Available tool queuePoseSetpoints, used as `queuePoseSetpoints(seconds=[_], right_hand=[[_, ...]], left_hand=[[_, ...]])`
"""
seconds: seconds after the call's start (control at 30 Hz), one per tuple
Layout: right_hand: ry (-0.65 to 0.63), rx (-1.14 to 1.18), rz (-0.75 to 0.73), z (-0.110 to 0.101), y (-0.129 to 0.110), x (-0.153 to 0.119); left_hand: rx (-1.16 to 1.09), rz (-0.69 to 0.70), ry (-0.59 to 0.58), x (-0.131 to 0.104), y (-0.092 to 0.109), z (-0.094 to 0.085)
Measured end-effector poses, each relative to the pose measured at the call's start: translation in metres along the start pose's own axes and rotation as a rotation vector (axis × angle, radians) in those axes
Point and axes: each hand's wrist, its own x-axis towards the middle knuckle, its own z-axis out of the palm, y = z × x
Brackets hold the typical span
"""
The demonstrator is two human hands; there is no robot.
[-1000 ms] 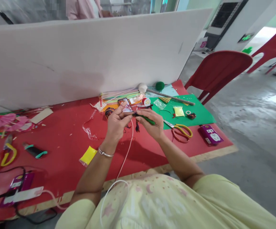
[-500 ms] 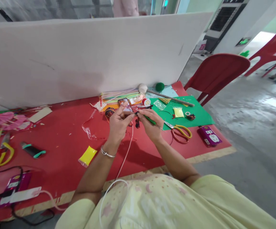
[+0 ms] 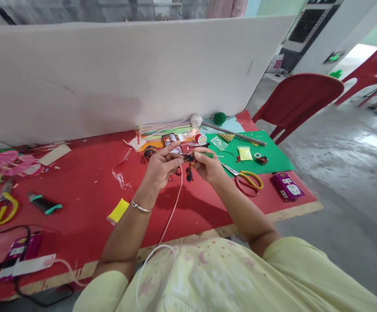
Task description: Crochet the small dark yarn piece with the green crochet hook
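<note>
Between my hands hangs a small dark multicoloured yarn piece (image 3: 189, 174). My left hand (image 3: 161, 168) pinches its left side between thumb and fingers. In my right hand (image 3: 208, 166) is a green-handled crochet hook (image 3: 207, 154), lying nearly level, its thin shaft pointing left into the yarn; the hook's tip is too small to make out. A ball of dark multicoloured yarn (image 3: 149, 152) rests just beyond my left hand, beside a phone (image 3: 171, 139).
Yellow-and-red scissors (image 3: 247, 181) and a purple power socket (image 3: 286, 187) lie to the right. Nearer the left are a yellow packet (image 3: 119, 210), a cutter (image 3: 45, 204) and more scissors (image 3: 8, 208). A white panel (image 3: 110, 78) stands behind the red table (image 3: 87, 225).
The green hook has turned from slanting down to the right to nearly level. More of the yarn piece now shows below my fingers. My left hand has shifted slightly left.
</note>
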Motion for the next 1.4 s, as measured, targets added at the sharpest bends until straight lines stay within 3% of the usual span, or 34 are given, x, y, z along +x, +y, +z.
queuePoseSetpoints(seconds=[0.17,0.43,0.7,0.8,0.93,1.03,1.23,1.4], right_hand=[[-0.195,-0.14,0.092,-0.014,-0.022,0.013],[-0.472,-0.338,0.103,-0.026,-0.052,0.03],[-0.585,-0.583,0.041,-0.015,-0.082,0.024],[-0.57,-0.714,-0.097,-0.01,-0.083,0.018],[-0.49,-0.948,-0.5,-0.004,-0.067,0.006],[-0.414,-0.995,-0.761,0.001,-0.047,-0.005],[-0.223,-1.043,-0.92,0.006,-0.021,-0.021],[-0.304,-1.109,-1.02,-0.001,-0.016,-0.015]], left_hand=[[0.103,0.027,-0.077,0.001,0.005,-0.005],[0.246,0.039,-0.155,0.002,0.006,-0.009],[0.395,0.131,-0.065,0.001,0.01,-0.005],[0.47,0.209,0.02,0.002,0.008,-0.004],[0.486,0.261,0.118,0.007,0.002,-0.003],[0.433,0.294,0.135,0.012,-0.003,-0.002],[0.246,0.312,0.149,0.01,-0.007,0.006],[0.011,0.143,0.082,0.001,0.007,0.012]])
